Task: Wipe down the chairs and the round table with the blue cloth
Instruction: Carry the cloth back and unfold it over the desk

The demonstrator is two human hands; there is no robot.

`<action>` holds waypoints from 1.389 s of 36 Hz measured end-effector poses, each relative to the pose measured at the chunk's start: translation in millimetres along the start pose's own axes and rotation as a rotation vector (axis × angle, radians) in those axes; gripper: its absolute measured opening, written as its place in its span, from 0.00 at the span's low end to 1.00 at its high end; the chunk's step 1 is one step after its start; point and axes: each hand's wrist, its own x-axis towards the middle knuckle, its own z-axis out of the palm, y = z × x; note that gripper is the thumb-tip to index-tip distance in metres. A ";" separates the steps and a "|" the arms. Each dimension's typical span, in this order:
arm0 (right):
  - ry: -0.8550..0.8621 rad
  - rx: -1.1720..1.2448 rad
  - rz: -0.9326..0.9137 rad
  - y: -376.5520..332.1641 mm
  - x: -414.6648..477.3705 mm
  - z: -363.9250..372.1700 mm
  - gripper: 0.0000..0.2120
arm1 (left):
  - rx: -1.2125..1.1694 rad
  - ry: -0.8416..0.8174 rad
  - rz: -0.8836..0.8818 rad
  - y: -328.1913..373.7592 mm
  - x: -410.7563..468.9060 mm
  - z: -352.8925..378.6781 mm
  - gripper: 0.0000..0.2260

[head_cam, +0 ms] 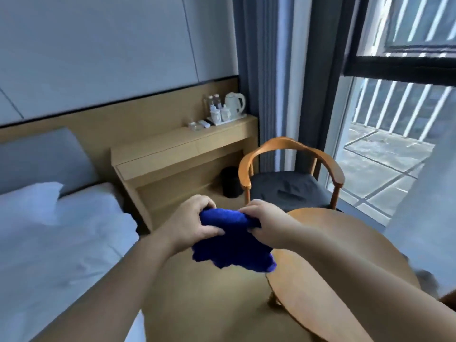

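Both hands pinched the blue cloth (232,239) in the air: the left hand (190,222) gripped its left top edge, the right hand (265,222) its right, and the rest hung bunched below. The round table (345,245) lay just right of the cloth and below it, nearer the right hand. The wooden armchair (291,174) stood farther, beyond the table edge. Nothing stood between.

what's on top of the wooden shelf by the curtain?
On the wooden shelf: a white kettle, two water bottles and small cups on a tray, plus small items to its left, too blurred to identify. Anything behind the kettle is hidden.
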 end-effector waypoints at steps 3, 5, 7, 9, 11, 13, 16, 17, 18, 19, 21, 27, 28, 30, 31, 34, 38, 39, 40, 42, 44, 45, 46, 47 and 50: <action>-0.094 -0.020 -0.082 -11.5 39.8 4.7 0.22 | -0.027 0.005 -0.182 -26.1 -7.1 -21.8 0.17; -0.150 0.006 -0.103 -18.2 64.8 8.9 0.20 | -0.042 0.049 -0.256 -42.4 -12.5 -34.5 0.17; -0.203 0.033 -0.126 -24.7 92.9 14.4 0.18 | -0.072 0.110 -0.290 -59.0 -15.5 -46.0 0.16; -0.248 0.060 -0.152 -34.8 120.8 22.1 0.19 | -0.129 0.187 -0.306 -76.8 -15.9 -55.7 0.14; -0.261 0.077 -0.193 -46.7 148.9 30.5 0.19 | -0.191 0.255 -0.314 -96.4 -12.7 -65.8 0.12; -0.251 0.089 -0.215 -57.8 178.3 36.0 0.17 | -0.221 0.296 -0.322 -117.5 -5.2 -79.6 0.11; -0.232 0.054 -0.193 -73.4 225.8 39.3 0.13 | -0.180 0.317 -0.376 -153.3 8.6 -106.3 0.09; -0.227 0.029 -0.191 -78.9 243.0 40.1 0.13 | -0.158 0.310 -0.384 -165.9 14.1 -116.3 0.09; -0.222 0.003 -0.196 -84.6 259.3 40.7 0.13 | -0.147 0.292 -0.381 -177.1 19.5 -125.8 0.10; -0.220 -0.018 -0.199 -91.0 275.4 41.6 0.13 | -0.146 0.265 -0.372 -187.6 24.9 -135.1 0.12; -0.212 -0.054 -0.193 -104.8 307.8 43.2 0.16 | -0.131 0.202 -0.356 -208.1 36.8 -154.5 0.16; -0.159 -0.100 -0.149 -130.1 391.6 37.1 0.19 | 0.006 0.274 -0.328 -255.5 77.2 -209.9 0.09; -0.147 -0.109 -0.151 -133.7 402.3 32.6 0.18 | 0.018 0.283 -0.315 -262.3 84.3 -216.2 0.08; -0.124 -0.097 -0.179 -140.4 421.9 22.1 0.17 | 0.029 0.305 -0.304 -276.8 98.5 -226.4 0.09; -0.110 -0.090 -0.198 -144.3 432.7 16.6 0.16 | 0.031 0.320 -0.307 -284.6 106.5 -231.5 0.11; -0.054 -0.152 -0.253 -150.4 469.2 6.6 0.13 | 0.032 0.351 -0.322 -306.9 132.1 -243.8 0.13; -0.047 -0.137 -0.273 -145.0 519.5 3.5 0.12 | 0.023 0.375 -0.316 -332.0 168.9 -252.2 0.13; -0.040 -0.102 -0.272 -143.4 531.7 1.9 0.12 | 0.028 0.402 -0.317 -337.1 179.6 -255.0 0.14; -0.024 -0.064 -0.277 -142.1 544.0 -0.5 0.11 | 0.028 0.429 -0.320 -341.5 190.8 -258.6 0.14; 0.043 -0.014 -0.308 -139.4 569.1 -7.8 0.11 | 0.021 0.450 -0.336 -347.9 214.3 -267.3 0.14; 0.105 0.018 -0.347 -136.1 595.3 -17.2 0.11 | -0.021 0.472 -0.364 -352.6 239.1 -275.7 0.17; 0.112 0.019 -0.362 -134.0 608.8 -22.6 0.11 | -0.036 0.498 -0.376 -354.8 251.8 -279.9 0.17; 0.104 0.004 -0.372 -131.2 622.6 -27.9 0.11 | -0.046 0.524 -0.386 -358.4 264.3 -283.5 0.17; 0.092 -0.013 -0.380 -128.0 636.6 -33.5 0.11 | -0.052 0.540 -0.396 -362.3 277.3 -286.7 0.17; 0.090 0.025 -0.415 -121.9 676.4 -49.4 0.11 | -0.074 0.558 -0.438 -372.3 311.9 -293.3 0.20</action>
